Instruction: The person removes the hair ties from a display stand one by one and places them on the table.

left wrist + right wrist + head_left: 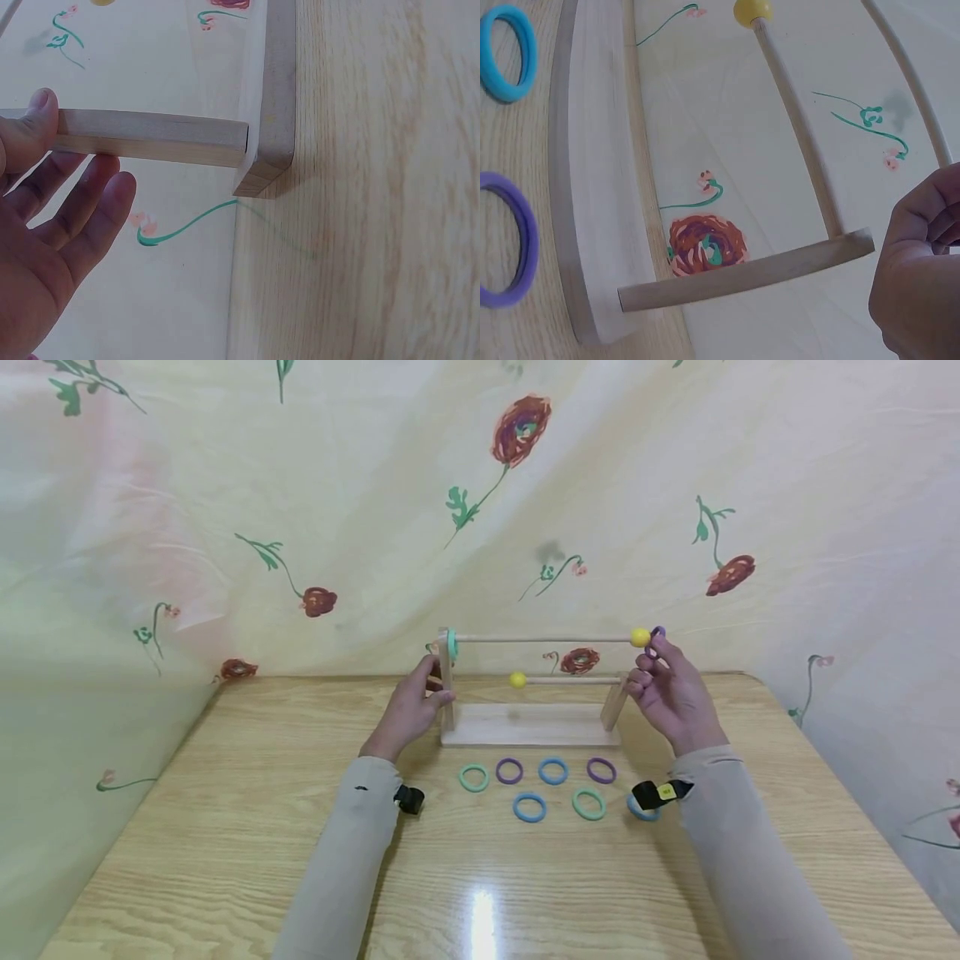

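A wooden stand (528, 724) has a tall left post (447, 681) and a shorter right post (615, 703). Each post carries one horizontal rod ending in a yellow ball. My left hand (408, 706) holds the tall post, thumb on one side and fingers on the other, as the left wrist view shows. In my right hand (681, 697), thumb and fingers pinch a purple ring (659, 630) beside the upper rod's yellow ball (640, 637). Whether the ring touches the ball I cannot tell. A mint-green ring (452, 645) hangs on the upper rod against the tall post.
Several loose rings lie on the wooden table (247, 827) in front of the stand, among them a green ring (588, 816), a purple ring (510, 782) and a blue ring (529, 819). My right wrist strap partly hides another blue ring (643, 816). Flowered cloth (390, 527) hangs behind.
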`<state>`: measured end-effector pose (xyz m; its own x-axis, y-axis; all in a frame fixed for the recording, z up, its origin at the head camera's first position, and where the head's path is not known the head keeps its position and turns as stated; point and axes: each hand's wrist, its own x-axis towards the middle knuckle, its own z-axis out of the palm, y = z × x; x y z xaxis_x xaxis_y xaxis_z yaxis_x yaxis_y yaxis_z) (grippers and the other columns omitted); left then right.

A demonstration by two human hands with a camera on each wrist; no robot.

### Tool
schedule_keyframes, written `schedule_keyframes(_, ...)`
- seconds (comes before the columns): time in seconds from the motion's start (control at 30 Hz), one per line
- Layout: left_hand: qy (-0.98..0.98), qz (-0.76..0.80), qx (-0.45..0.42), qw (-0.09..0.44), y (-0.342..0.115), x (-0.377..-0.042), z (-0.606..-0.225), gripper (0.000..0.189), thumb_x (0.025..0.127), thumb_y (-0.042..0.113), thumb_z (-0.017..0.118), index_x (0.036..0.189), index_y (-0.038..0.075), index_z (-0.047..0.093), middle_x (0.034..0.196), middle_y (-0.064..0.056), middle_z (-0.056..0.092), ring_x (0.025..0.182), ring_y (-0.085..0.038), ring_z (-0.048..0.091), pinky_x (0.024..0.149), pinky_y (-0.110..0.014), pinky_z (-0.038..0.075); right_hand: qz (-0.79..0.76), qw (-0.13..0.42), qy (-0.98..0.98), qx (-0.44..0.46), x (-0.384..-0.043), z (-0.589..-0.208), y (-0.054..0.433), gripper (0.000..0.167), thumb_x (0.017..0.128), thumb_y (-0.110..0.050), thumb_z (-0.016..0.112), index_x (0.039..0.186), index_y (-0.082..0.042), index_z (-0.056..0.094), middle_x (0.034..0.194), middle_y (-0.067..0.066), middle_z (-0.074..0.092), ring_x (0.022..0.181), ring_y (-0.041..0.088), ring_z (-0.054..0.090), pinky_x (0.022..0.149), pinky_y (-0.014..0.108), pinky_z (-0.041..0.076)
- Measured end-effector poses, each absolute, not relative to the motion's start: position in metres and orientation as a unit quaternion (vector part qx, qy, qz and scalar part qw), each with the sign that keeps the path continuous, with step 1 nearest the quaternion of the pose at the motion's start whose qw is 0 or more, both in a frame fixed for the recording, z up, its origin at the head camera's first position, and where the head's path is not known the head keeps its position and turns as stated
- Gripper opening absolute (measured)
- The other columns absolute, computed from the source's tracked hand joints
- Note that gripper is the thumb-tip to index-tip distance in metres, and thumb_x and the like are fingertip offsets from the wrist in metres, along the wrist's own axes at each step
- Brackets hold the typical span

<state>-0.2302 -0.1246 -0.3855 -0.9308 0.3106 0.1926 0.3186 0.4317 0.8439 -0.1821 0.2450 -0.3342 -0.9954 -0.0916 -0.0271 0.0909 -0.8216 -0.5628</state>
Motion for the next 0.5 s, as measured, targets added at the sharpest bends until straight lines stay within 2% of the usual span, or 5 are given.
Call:
schedule_keyframes(0.13,-0.846,-0.499,-0.19,0.005,-0.125,-0.23,-0.386,0.031,0.101,0.012,0.063,0.129,0.012,0.05,0.121,-0.011,0.058,0.113,-0.029,0.058,0.088,-0.046,0.055,-0.948,0.042,0.315,-0.009,-0.176,-0.334,0.246,0.006,0.104,-0.014,0.058,0.103,-0.008,0.059,0.076,0.006,0.057,0.059,0.017,0.052,0.056,0.027,0.046)
schedule_keyframes(0.3,-0.844,-0.502,-0.191,0.003,-0.126,-0.23,-0.386,0.031,0.101,0.011,0.063,0.129,0.011,0.05,0.121,-0.011,0.058,0.113,-0.03,0.058,0.088,-0.046,0.055,-0.937,0.045,0.345,-0.029,-0.168,-0.338,0.247,0.015,0.107,-0.014,0.052,0.109,-0.005,0.064,0.076,0.006,0.06,0.06,0.015,0.054,0.055,0.025,0.047)
schedule_keyframes(0.5,-0.844,-0.5,-0.191,0.005,-0.126,-0.229,-0.385,0.03,0.101,0.011,0.064,0.128,0.012,0.05,0.121,-0.011,0.058,0.113,-0.03,0.058,0.088,-0.047,0.055,-0.924,0.052,0.378,-0.034,-0.159,-0.346,0.242,0.017,0.108,-0.014,0.049,0.111,-0.005,0.064,0.078,0.003,0.059,0.061,0.013,0.053,0.055,0.023,0.047)
